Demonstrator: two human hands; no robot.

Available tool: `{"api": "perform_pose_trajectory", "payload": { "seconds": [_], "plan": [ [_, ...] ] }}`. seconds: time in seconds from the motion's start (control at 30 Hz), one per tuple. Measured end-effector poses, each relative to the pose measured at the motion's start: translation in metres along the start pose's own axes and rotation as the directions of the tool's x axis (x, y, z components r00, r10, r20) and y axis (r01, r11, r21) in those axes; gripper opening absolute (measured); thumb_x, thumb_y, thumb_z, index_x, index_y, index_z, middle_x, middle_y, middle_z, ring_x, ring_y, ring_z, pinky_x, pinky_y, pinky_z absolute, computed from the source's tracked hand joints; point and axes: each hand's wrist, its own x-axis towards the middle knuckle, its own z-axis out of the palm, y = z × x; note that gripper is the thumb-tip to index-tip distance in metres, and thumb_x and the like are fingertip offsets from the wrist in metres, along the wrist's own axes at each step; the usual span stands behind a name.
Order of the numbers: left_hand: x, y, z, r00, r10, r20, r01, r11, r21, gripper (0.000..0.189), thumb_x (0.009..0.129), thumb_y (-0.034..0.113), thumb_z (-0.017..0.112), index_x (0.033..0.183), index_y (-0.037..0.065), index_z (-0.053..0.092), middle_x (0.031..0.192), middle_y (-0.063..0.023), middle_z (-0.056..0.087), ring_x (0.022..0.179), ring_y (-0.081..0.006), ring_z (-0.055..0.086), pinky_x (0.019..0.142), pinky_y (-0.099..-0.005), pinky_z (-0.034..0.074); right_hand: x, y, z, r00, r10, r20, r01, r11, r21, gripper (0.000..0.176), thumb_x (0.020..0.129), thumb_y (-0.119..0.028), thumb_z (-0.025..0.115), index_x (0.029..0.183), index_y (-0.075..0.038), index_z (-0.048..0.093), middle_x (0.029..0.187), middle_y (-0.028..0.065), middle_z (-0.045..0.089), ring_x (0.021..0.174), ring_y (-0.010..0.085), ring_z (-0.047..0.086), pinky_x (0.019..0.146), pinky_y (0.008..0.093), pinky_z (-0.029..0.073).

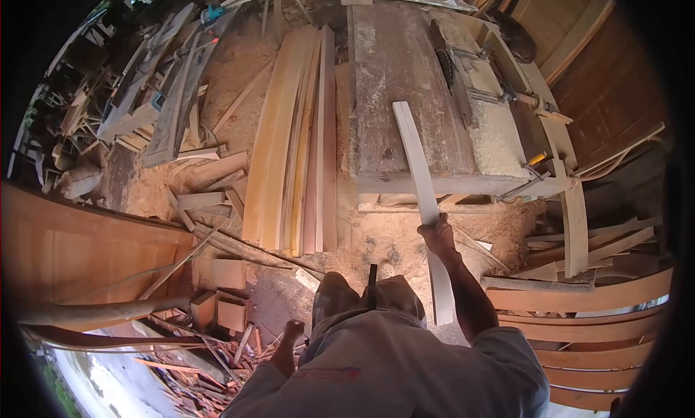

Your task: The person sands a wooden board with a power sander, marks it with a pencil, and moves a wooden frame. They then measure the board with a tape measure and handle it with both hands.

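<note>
My right hand (438, 235) is closed around a long, narrow, pale wooden board (415, 154). The board's far end reaches over the near edge of a worn wooden saw table (391, 78), and its near end hangs beside my right leg. A toothed circular saw blade (444, 69) stands in a slot of that table, beyond the board. My left hand (293, 330) hangs low at my left side, its fingers curled with nothing visible in them. The nearest things to it are scrap sticks (242, 349) on the floor.
Long planks (289, 143) lie stacked left of the saw table. A clamp with a yellow handle (536, 158) sits at the table's right. Offcuts (205, 201) and sawdust (376, 233) cover the floor. Curved wooden slats (579, 324) stand at my right, and a wooden panel (94, 244) at left.
</note>
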Motion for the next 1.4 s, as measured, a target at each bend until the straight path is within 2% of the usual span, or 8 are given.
{"api": "perform_pose_trajectory", "payload": {
  "seconds": [0.07, 0.13, 0.23, 0.77, 1.07, 1.13, 1.2, 1.4],
  "plan": [
    [-0.012, -0.025, 0.022, 0.986, -0.167, -0.022, 0.167, 0.986, 0.021, 0.03, 0.083, 0.029, 0.061, 0.095, 0.004, 0.073, 0.093, -0.0233, 0.071, 0.091, -0.0369, 0.069, 0.08, -0.0442, 0.056, 0.045, -0.014, 0.013, 0.993, -0.121, -0.007, 0.121, 0.98, 0.156, 0.052, 0.076, -0.017, 0.07, 0.107, 0.007, 0.037, 0.074, 0.0162, 0.052, 0.065, 0.0281, 0.054, 0.063, 0.0424, 0.047],
    [-0.046, -0.015, 0.023, 0.994, 0.098, 0.055, -0.105, 0.987, 0.123, 0.032, 0.085, 0.031, 0.06, 0.096, 0.004, 0.072, 0.093, -0.0237, 0.07, 0.092, -0.0371, 0.069, 0.081, -0.0448, 0.055, 0.124, 0.072, 0.058, 0.743, -0.667, -0.057, 0.582, 0.686, -0.436, 0.044, 0.074, -0.013, 0.068, 0.103, 0.005, 0.041, 0.075, 0.0165, 0.047, 0.068, 0.0371, 0.049, 0.074, 0.048, 0.046],
    [-0.05, 0.005, 0.034, 0.992, 0.045, 0.117, -0.065, 0.981, 0.18, 0.034, 0.086, 0.034, 0.059, 0.096, 0.004, 0.072, 0.094, -0.0241, 0.07, 0.095, -0.0382, 0.068, 0.083, -0.0455, 0.054, 0.135, -0.007, 0.038, 0.84, -0.515, -0.171, 0.497, 0.857, -0.139, 0.043, 0.074, -0.013, 0.068, 0.105, 0.005, 0.044, 0.083, 0.0226, 0.052, 0.076, 0.0419, 0.053, 0.075, 0.0487, 0.047],
    [0.086, 0.098, -0.099, 0.994, -0.06, -0.088, 0.066, 0.995, 0.076, 0.033, 0.083, 0.031, 0.061, 0.098, 0.004, 0.072, 0.105, -0.0257, 0.068, 0.103, -0.0392, 0.065, 0.092, -0.0449, 0.051, 0.203, -0.022, 0.043, 0.959, -0.281, -0.025, 0.204, 0.753, -0.626, 0.055, 0.089, -0.039, 0.059, 0.119, 0.007, 0.056, 0.116, 0.0282, 0.06, 0.103, 0.0514, 0.055, 0.098, 0.0564, 0.04],
    [0.215, 0.299, -0.144, 0.816, 0.577, -0.037, -0.562, 0.806, 0.187, 0.022, 0.088, 0.02, 0.053, 0.096, 0.006, 0.068, 0.105, -0.02, 0.067, 0.098, -0.039, 0.065, 0.083, -0.045, 0.053, 0.197, -0.071, 0.083, 0.94, -0.31, -0.14, 0.147, 0.741, -0.655, 0.056, 0.097, -0.026, 0.049, 0.137, 0.011, 0.04, 0.131, 0.0346, 0.046, 0.114, 0.0484, 0.047, 0.098, 0.0574, 0.037],
    [0.22, 0.372, -0.141, 0.52, 0.85, 0.08, -0.756, 0.414, 0.507, 0.017, 0.069, 0.004, 0.067, 0.087, 0.007, 0.069, 0.094, -0.0092, 0.069, 0.092, -0.0265, 0.066, 0.077, -0.0378, 0.056, 0.196, -0.085, 0.086, 0.944, -0.285, -0.165, 0.12, 0.765, -0.633, 0.058, 0.096, -0.027, 0.049, 0.138, 0.012, 0.039, 0.122, 0.0317, 0.05, 0.108, 0.0469, 0.049, 0.095, 0.0536, 0.04],
    [0.223, 0.441, -0.129, 0.451, 0.888, 0.096, -0.87, 0.413, 0.268, 0.014, 0.079, 0.01, 0.066, 0.091, 0.005, 0.068, 0.097, -0.0117, 0.068, 0.091, -0.0288, 0.067, 0.079, -0.0382, 0.055, 0.196, -0.089, 0.088, 0.948, -0.256, -0.187, 0.098, 0.798, -0.595, 0.06, 0.096, -0.029, 0.05, 0.139, 0.011, 0.037, 0.12, 0.0308, 0.05, 0.105, 0.045, 0.049, 0.093, 0.0527, 0.04],
    [0.179, 0.618, -0.122, 0.588, 0.776, 0.228, -0.8, 0.599, 0.022, 0.035, 0.095, 0.031, 0.059, 0.113, 0.001, 0.064, 0.106, -0.0186, 0.069, 0.103, -0.0303, 0.067, 0.087, -0.0375, 0.052, 0.194, -0.088, 0.089, 0.982, -0.109, -0.156, 0.004, 0.831, -0.556, 0.07, 0.095, -0.037, 0.053, 0.143, 0.009, 0.032, 0.127, 0.0281, 0.048, 0.117, 0.0447, 0.047, 0.101, 0.0512, 0.037]
  ]
}}
